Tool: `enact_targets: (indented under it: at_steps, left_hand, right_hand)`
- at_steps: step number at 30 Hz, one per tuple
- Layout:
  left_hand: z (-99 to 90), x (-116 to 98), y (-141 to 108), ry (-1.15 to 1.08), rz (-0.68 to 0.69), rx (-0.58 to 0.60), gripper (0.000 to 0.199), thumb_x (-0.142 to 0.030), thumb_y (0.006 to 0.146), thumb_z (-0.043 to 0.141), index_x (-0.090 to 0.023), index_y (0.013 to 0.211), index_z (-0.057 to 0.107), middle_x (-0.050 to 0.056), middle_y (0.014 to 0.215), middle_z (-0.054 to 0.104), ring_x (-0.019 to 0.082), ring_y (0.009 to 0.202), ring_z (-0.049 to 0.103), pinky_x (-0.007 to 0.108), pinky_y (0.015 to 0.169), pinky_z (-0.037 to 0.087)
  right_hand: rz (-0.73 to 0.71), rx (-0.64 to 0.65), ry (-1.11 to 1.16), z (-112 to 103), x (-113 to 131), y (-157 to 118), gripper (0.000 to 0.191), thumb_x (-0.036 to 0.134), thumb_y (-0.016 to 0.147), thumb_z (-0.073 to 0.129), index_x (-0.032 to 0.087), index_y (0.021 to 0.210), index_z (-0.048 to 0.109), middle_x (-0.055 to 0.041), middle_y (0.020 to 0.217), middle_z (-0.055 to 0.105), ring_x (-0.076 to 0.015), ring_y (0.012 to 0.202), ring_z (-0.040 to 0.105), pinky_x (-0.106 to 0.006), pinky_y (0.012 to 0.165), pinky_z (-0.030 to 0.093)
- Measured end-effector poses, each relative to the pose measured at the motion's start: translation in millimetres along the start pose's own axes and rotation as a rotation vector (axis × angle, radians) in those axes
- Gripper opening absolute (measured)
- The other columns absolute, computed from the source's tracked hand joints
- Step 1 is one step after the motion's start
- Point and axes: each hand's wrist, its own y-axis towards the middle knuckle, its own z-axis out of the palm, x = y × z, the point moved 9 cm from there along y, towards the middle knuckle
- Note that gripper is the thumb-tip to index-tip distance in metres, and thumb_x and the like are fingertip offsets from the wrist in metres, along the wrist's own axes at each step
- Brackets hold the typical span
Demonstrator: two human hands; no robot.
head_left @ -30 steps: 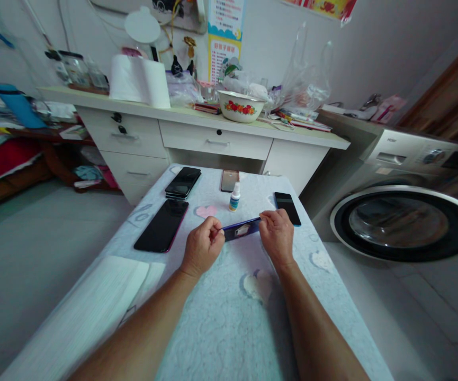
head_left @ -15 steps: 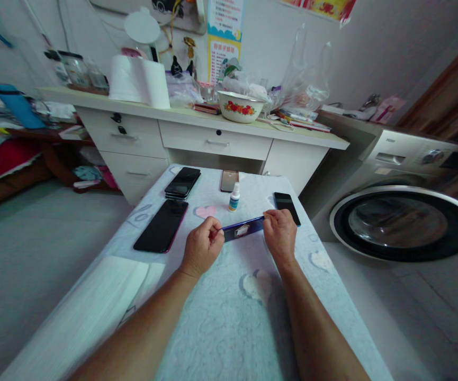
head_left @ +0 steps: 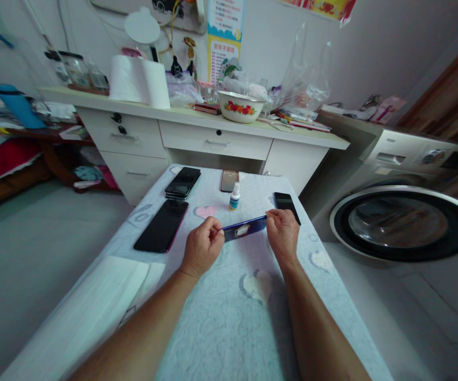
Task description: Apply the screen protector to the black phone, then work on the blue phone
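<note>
Between my hands a glossy dark-blue phone is held on edge above the table, a pale bright patch showing at its middle. My left hand pinches its left end between thumb and fingers. At the other end, my right hand is closed around the upper right corner. A small white spray bottle with a blue and yellow label stands upright just beyond. Behind my right hand lies a black phone. Left of my left hand is a large black phone with a pink edge.
A stack of phones sits at the table's far left, and another phone at the far edge. Folded white cloth or paper covers the near left. Beyond stand a white desk and, to the right, a washing machine.
My right hand has shifted slightly to the right along the blue phone, showing a little more of it. My left hand looks unmoved.
</note>
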Motion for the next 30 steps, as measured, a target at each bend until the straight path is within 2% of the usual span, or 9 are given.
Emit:
enact_targets:
  at_steps: [9,18,30]
  left_hand:
    - [0.9,0.9,-0.5,0.001,-0.002,0.004,0.002,-0.022,0.079,0.05,-0.02,0.079,0.05,-0.006,0.06,0.052,0.01,0.054,0.051,0.022,0.056,0.036]
    - [0.8,-0.2,-0.3,-0.01,-0.007,0.007,0.004,-0.024,0.079,0.049,-0.02,0.078,0.05,-0.005,0.059,0.051,0.011,0.054,0.051,0.022,0.055,0.036]
    - [1.2,0.3,-0.1,0.006,-0.013,0.012,0.004,-0.024,0.08,0.049,-0.02,0.078,0.049,-0.005,0.06,0.052,0.011,0.055,0.052,0.022,0.056,0.037]
  right_hand:
    - [0.18,0.013,0.114,3.8,-24.5,-0.6,0.023,0.032,0.079,0.053,0.016,0.082,0.07,-0.0066,0.081,0.067,-0.0209,0.079,0.062,-0.031,0.075,0.045]
    - [0.227,0.028,0.15,8.8,-36.7,-0.3,0.028,0.039,0.078,0.056,0.016,0.083,0.07,-0.0072,0.078,0.068,-0.0224,0.077,0.062,-0.031,0.071,0.045]
    - [0.28,0.059,0.082,11.1,-44.3,-1.5,0.031,0.037,0.074,0.051,0.015,0.081,0.072,-0.0081,0.076,0.069,-0.0227,0.074,0.062,-0.031,0.068,0.045]
